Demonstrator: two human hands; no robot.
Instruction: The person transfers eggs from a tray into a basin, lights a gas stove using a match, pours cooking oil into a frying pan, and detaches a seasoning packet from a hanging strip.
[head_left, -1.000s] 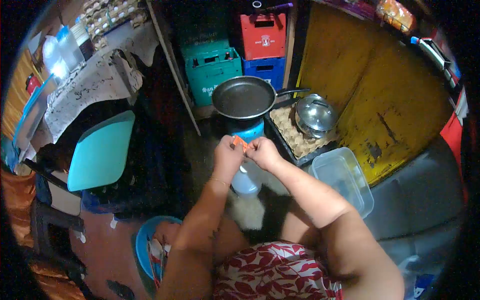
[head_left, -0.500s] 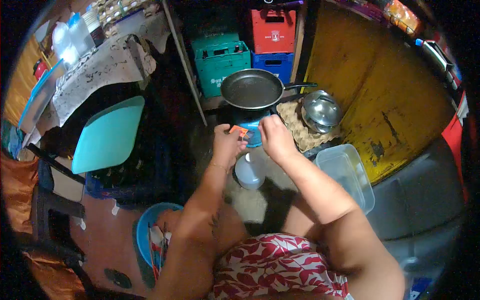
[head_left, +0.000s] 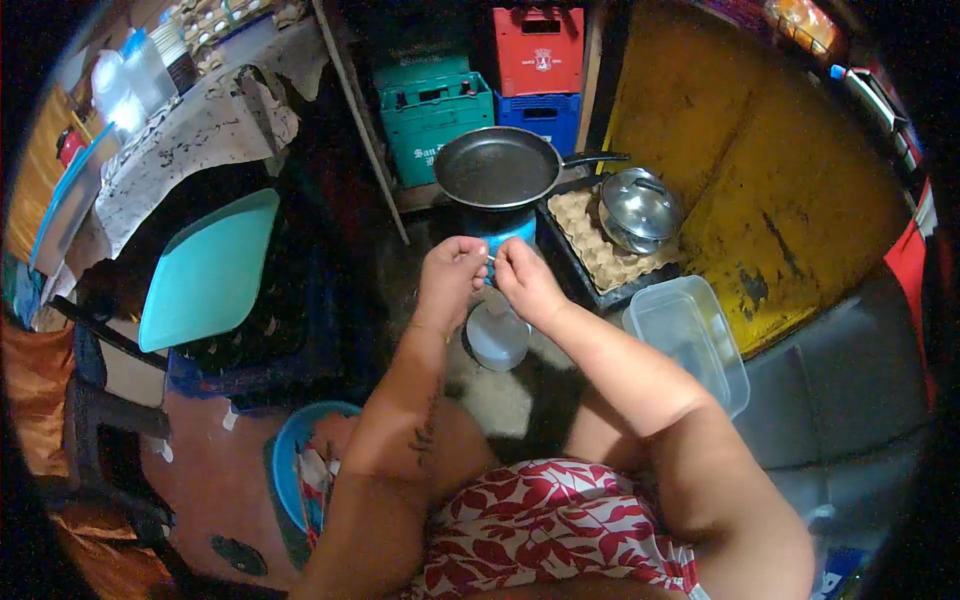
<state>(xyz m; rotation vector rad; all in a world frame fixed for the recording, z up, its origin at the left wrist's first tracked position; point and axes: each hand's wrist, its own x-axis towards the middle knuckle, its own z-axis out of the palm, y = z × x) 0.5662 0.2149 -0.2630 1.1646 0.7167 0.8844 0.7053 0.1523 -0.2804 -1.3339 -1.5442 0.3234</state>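
- The left hand (head_left: 452, 278) has its thumb and forefinger pinched together at a small, thin, pale piece (head_left: 490, 260), the other fingers curled; the piece is too small to identify.
- The right hand (head_left: 527, 280) is beside it with fingers bent and bunched, their tips at the other end of the piece; whether they grip it I cannot tell.
- The small, thin, pale piece is between the two hands, in front of a bright blue, smooth-sided object (head_left: 517, 232) that is partly hidden.
- Above this blue object sits a round black frying pan (head_left: 497, 168) with a dark, speckled inner surface, a thin rim and a straight black handle pointing right.
- Below the hands, a rounded, translucent whitish plastic container (head_left: 497, 338) stands on the grey, stained floor (head_left: 490, 408).
- Right of the pan, a shiny round metal pot with a domed lid (head_left: 640, 212) rests on a bumpy grey-brown pulp egg tray (head_left: 582, 236).
- Nearer the person is a clear, rectangular plastic tub with rounded corners (head_left: 690, 345).
- Behind the pan are a ribbed green plastic crate (head_left: 437, 135) and, beside it, a red plastic crate (head_left: 540, 55) stacked on a blue one.
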